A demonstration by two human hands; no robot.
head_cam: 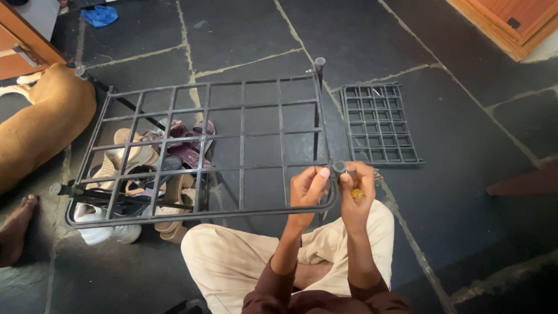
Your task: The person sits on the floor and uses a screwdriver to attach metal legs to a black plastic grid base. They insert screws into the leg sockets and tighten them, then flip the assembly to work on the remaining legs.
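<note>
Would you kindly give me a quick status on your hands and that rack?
Left hand gripping metal rack corner. Right hand pinching small yellow piece at corner post. Shoes under rack, spare grid beyond.

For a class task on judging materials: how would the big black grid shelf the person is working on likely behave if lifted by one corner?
The grid shelf looks like welded metal bars, so probably stiff, not floppy. Mostly open squares suggest it is fairly light for its size. Only the left hand and right hand touch one corner, so it may swing or tip.
</note>
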